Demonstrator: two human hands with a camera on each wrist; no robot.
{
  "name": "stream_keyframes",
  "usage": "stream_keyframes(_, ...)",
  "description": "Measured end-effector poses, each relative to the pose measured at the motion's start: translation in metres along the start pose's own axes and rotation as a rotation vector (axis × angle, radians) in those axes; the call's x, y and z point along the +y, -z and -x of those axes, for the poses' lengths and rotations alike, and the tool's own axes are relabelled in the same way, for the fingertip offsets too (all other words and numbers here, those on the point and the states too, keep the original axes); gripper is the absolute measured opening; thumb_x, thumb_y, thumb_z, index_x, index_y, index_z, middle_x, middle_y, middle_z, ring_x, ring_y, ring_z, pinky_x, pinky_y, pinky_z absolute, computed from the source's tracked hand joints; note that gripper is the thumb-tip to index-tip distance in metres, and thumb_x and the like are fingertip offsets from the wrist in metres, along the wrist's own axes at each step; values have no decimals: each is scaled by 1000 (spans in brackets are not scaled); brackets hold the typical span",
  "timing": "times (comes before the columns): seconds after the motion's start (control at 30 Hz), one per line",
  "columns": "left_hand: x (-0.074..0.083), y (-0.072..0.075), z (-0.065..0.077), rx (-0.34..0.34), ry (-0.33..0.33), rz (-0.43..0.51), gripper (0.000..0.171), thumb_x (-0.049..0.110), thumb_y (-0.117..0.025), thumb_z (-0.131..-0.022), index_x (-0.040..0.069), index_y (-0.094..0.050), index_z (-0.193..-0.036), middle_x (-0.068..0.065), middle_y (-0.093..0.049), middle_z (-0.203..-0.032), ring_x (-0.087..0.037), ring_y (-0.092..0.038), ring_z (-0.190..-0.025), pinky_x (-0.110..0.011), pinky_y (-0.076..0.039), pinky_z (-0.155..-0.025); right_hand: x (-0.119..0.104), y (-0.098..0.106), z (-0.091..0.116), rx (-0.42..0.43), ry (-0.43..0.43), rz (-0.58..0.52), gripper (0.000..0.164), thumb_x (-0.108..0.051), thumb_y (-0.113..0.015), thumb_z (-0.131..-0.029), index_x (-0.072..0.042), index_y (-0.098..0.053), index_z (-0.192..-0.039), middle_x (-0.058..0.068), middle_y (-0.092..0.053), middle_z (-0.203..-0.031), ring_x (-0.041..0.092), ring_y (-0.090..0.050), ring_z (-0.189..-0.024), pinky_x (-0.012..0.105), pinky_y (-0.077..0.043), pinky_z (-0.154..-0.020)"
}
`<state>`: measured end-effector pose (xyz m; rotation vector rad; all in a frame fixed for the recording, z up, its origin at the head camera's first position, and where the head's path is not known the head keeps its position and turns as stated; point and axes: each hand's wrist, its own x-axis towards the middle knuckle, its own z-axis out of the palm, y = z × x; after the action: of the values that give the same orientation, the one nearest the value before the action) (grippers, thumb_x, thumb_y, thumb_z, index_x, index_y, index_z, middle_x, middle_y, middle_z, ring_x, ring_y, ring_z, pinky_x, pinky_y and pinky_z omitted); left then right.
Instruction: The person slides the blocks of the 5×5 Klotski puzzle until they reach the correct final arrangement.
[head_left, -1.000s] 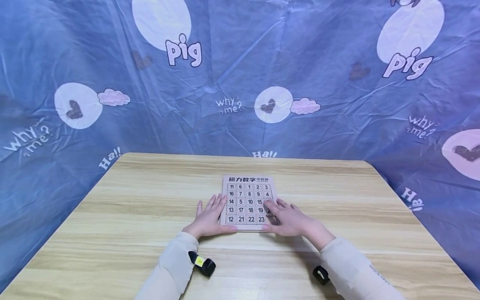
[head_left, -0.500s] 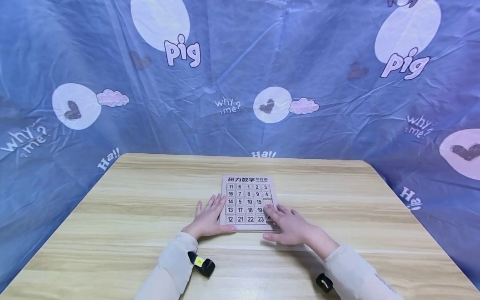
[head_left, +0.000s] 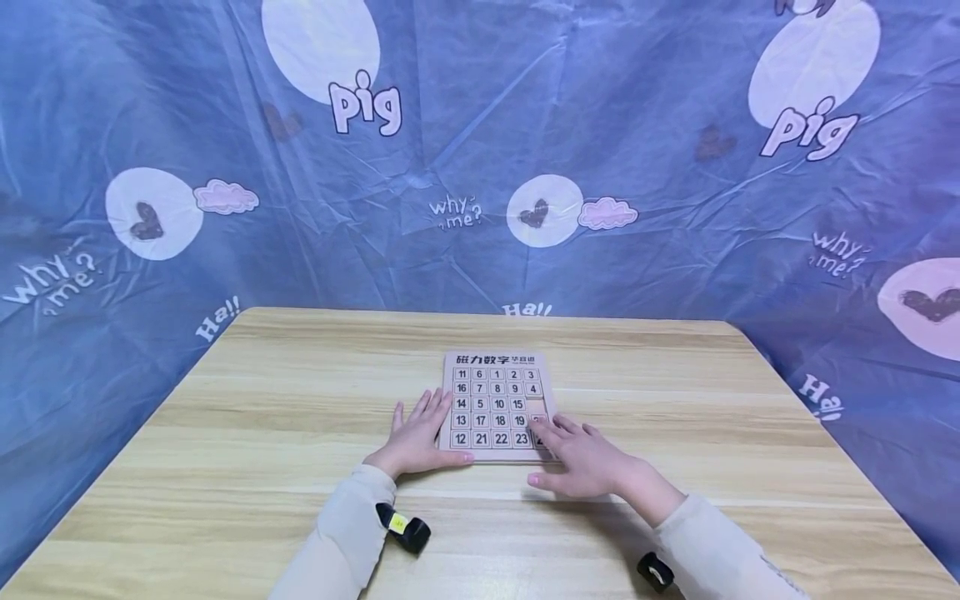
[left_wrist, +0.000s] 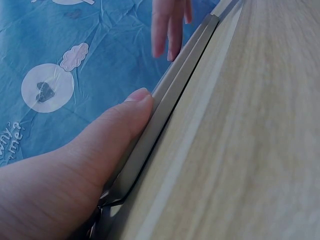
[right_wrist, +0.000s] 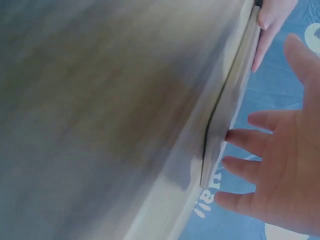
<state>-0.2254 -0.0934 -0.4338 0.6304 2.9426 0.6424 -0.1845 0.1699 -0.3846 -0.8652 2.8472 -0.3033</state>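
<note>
Bright head view, dimmer wrist views

Pale glare lies on the near worktop, a soft shadow beside the right forearm. The wrist views look hazy, the right one badly blurring the worktop.

I have both forearms reaching in from below, the left sleeve and right sleeve slanting toward each other. My left hand shows its back, fingers straight, little finger set apart, thumb stretched inward. My right hand has its fingers extended and spread, thumb well apart from them
</note>
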Motion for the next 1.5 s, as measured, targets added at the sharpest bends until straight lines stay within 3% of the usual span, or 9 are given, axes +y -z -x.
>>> stream_keyframes(0.23, 0, 0, 1, 4, -3, -6, 107, 74, -50, -60, 11, -15, -139, -11, -11, -142, -26, -4, -128, -53, 8, -95, -12, 3, -18, 35, 76, 8, 77, -56, -46, -80, -7, -24, -136, 11, -28, -137, 37, -19, -123, 58, -16, -93)
stream_keyframes(0.57, -1, 1, 0, 7, -32, -21, 102, 66, -54, -65, 8, -15, -138, -14, -12, -141, -29, -5, -128, -56, 6, -94, -51, -5, -64, -22, 142, 56, 82, -65, -31, -79, -8, -20, -138, 7, -22, -139, 33, -16, -125, 55, -12, -95)
stream_keyframes(0.73, -1, 1, 0, -2, -33, -23, 99, 62, -56, -67, 7, -16, -138, -15, -11, -141, -30, -5, -127, -58, 5, -93, -65, -10, -78, -53, 141, 71, 85, -68, -27, -78, -9, -18, -138, 5, -18, -141, 31, -14, -126, 56, -13, -95)
stream_keyframes(0.93, 0, 1, 1, -7, -25, -31, 99, 61, -57, -67, 7, -16, -138, -15, -12, -141, -30, -6, -127, -59, 4, -93, -70, -12, -83, -76, 108, 94, 85, -68, -27, -77, -10, -17, -138, 5, -17, -141, 29, -12, -127, 55, -14, -95)
stream_keyframes(1.5, -1, 0, 1, -10, -20, -12, 103, 65, -56, -64, 8, -14, -139, -14, -10, -141, -28, -4, -128, -56, 7, -94, -57, -13, -76, -71, 47, 71, 89, -70, -29, -75, -8, -19, -138, 5, -22, -139, 30, -14, -126, 53, -11, -97)
